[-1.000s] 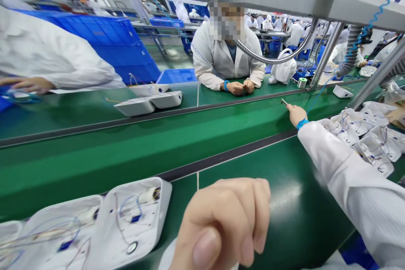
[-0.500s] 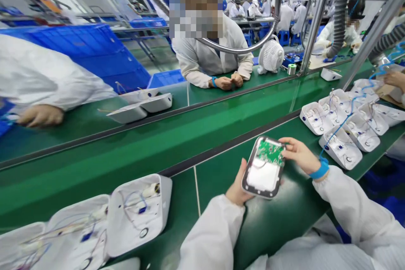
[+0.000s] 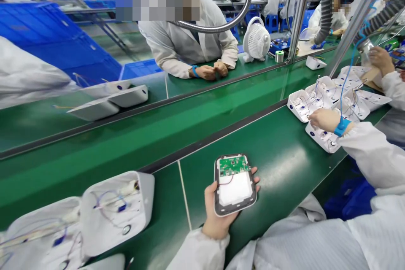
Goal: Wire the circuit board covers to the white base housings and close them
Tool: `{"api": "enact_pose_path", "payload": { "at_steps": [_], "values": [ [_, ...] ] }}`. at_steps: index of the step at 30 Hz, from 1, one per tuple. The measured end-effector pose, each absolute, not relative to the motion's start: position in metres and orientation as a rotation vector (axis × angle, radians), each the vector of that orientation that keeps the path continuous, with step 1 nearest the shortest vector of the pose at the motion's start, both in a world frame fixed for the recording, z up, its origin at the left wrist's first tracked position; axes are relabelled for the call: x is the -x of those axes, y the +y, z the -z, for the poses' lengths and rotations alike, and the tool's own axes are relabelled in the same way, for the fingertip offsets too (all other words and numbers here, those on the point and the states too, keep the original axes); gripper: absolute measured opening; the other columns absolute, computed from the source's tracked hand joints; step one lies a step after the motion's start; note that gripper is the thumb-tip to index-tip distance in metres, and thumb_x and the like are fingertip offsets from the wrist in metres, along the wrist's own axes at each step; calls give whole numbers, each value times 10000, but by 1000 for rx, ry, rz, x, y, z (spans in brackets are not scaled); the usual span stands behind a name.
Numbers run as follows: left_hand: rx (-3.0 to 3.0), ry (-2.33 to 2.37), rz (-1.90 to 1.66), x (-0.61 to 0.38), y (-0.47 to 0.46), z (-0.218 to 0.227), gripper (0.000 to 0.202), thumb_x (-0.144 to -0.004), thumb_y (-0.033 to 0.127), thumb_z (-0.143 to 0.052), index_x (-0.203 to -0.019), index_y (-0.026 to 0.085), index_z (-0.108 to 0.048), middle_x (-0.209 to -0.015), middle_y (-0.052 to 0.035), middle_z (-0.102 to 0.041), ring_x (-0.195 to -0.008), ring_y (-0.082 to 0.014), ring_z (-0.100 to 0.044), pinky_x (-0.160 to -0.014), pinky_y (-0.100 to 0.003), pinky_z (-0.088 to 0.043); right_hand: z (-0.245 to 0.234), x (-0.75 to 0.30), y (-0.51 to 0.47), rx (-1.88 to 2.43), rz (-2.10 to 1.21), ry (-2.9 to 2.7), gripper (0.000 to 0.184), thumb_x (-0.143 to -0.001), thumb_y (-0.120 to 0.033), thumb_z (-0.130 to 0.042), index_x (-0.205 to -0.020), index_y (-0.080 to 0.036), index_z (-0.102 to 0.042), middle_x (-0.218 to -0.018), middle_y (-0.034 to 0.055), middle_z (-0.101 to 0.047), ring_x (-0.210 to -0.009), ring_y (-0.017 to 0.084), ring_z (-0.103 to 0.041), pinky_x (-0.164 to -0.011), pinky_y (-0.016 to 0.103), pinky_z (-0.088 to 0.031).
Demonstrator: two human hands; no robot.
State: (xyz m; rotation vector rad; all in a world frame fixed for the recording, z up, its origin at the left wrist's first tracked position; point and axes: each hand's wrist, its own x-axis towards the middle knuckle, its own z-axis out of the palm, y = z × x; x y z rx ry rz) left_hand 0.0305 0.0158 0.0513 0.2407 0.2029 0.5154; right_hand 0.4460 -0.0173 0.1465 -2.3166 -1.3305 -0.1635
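Note:
My left hand (image 3: 218,215) grips a grey-rimmed panel (image 3: 234,185) from underneath, just above the green bench. The panel carries a green circuit board at its far end and a white pad below it. My right hand (image 3: 322,119), with a blue wrist strap, reaches out to the right and rests on a group of white housings (image 3: 300,105) with loose wires inside. Its fingers curl down onto one housing; whether they grip it is unclear.
White wired housings (image 3: 117,211) lie at the near left. A green conveyor belt (image 3: 126,143) runs across the middle. Across it a person in a white coat leans on the far bench beside a small white fan (image 3: 257,41). Another worker's hand (image 3: 381,60) is at far right.
My right hand has left the panel and moved right onto the white housings. My left hand alone now holds the panel, lower and nearer to me.

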Motion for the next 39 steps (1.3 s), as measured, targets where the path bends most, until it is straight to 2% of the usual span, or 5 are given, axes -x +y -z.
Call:
{"api": "enact_pose_path", "payload": {
  "at_steps": [5,16,26,30,39],
  "values": [
    [-294,265,-675,-24,20,-65,767,-819,604,-562,-1393,97,-523,-1423,-274,-491,-1199,-398,-592,-1062,-526,-433,-158,-412,-23,2362,-153,-2026,193,-868,-260,-705,-724,-133,-721,-779,99,-729,-773,170,-630,-652,281,-306],
    [-430,446,-1127,8,44,-73,800,-723,600,-604,-1332,83,-559,-1364,-257,-553,-1145,-418,-608,-1040,-623,-424,-132,-275,-11,2415,27,-2347,363,-1004,-383,-439,-864,-156,-685,-793,107,-718,-740,234,-674,-566,289,-323],
    [-544,546,-1247,8,42,-80,639,-694,376,-591,-1256,74,-626,-1355,-203,-577,-1193,-388,-587,-1047,-528,-471,-95,-173,5,1567,-127,-2708,191,-875,-305,-723,-948,-129,-719,-1147,148,-689,-1302,351,-492,-992,479,-461],
    [-561,552,-1357,10,43,-80,595,-706,371,-595,-1233,100,-645,-1324,-172,-603,-1185,-377,-592,-1046,-516,-477,-91,-177,3,1488,-346,-2534,99,-925,-158,-631,-864,-163,-708,-968,69,-734,-1239,283,-560,-1038,441,-445],
    [-735,559,-1282,-12,24,-76,649,-686,426,-753,-1282,208,-616,-1409,-121,-550,-1313,-413,-488,-1102,-544,-427,-139,-204,-19,1280,-725,-2006,185,-1011,-265,-496,-954,-207,-662,-854,11,-730,-750,142,-668,-693,268,-504]
  ]
}}
